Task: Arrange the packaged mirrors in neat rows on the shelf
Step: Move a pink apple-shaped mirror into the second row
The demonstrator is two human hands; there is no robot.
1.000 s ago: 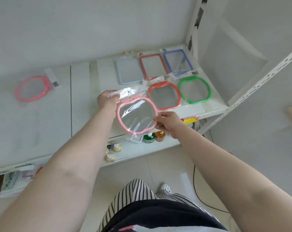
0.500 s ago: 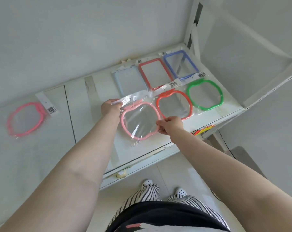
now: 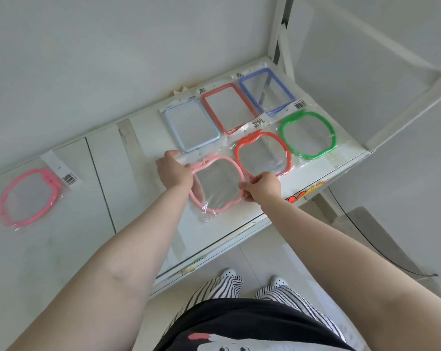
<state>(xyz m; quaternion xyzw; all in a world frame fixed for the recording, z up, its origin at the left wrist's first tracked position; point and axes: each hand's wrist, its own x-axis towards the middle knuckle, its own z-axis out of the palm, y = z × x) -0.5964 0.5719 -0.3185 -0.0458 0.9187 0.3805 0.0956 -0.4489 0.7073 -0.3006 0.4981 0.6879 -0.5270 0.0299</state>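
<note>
While the pale pink mirror (image 3: 215,184) is gripped by the left hand (image 3: 174,172) and pinched by the right hand (image 3: 261,190) on the shelf (image 3: 143,158), overlap with the red mirror (image 3: 262,154) is risked if released crooked.

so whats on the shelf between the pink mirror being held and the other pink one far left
Nothing. In the head view the shelf is bare between the held pink mirror and the far-left pink mirror; only panel seams cross it.

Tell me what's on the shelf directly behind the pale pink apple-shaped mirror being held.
Behind the pale pink apple-shaped mirror lies the light blue rectangular mirror, flat in its packaging. The left hand hides the gap between them, so overlap cannot be judged.
</note>
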